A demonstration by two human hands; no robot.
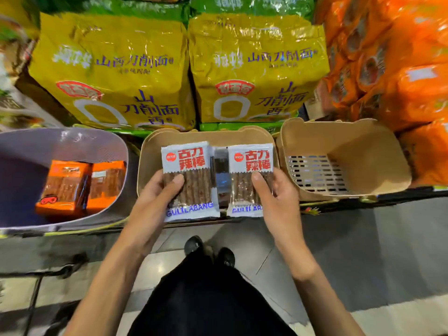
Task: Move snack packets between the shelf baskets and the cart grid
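The left hand (155,202) pinches one packet (189,166) and the right hand (276,200) a second packet (251,163), thumbs on top, fingers curled beneath, over the middle basket's (206,135) front edge, where slick wrappers might slip to the floor (363,238).

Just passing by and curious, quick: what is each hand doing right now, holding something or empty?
Left hand: holding the left snack packet, thumb on its front.
Right hand: holding the right snack packet, thumb on its front.
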